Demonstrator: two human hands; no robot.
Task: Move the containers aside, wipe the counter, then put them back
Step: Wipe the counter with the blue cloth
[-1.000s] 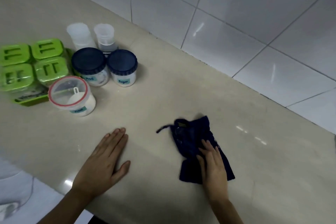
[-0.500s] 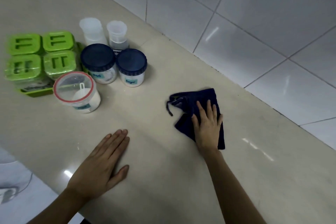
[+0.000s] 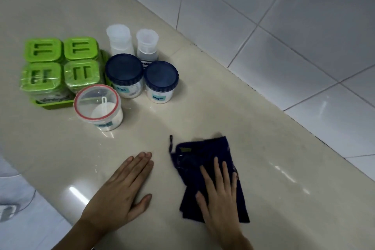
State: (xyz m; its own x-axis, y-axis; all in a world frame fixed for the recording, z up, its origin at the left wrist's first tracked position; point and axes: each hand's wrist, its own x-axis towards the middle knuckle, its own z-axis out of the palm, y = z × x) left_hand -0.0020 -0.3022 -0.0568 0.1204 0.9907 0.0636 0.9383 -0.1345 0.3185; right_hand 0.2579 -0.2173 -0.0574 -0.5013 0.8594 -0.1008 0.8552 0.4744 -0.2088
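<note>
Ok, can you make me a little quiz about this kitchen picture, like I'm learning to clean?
1. True or false: the right hand presses flat on the dark blue cloth.
2. How many green-lidded containers sit together in the green tray?
3. What does the left hand touch? A) the jar labelled Sugar B) the bare counter C) the red-rimmed tub

Key:
1. True
2. Four
3. B
</note>
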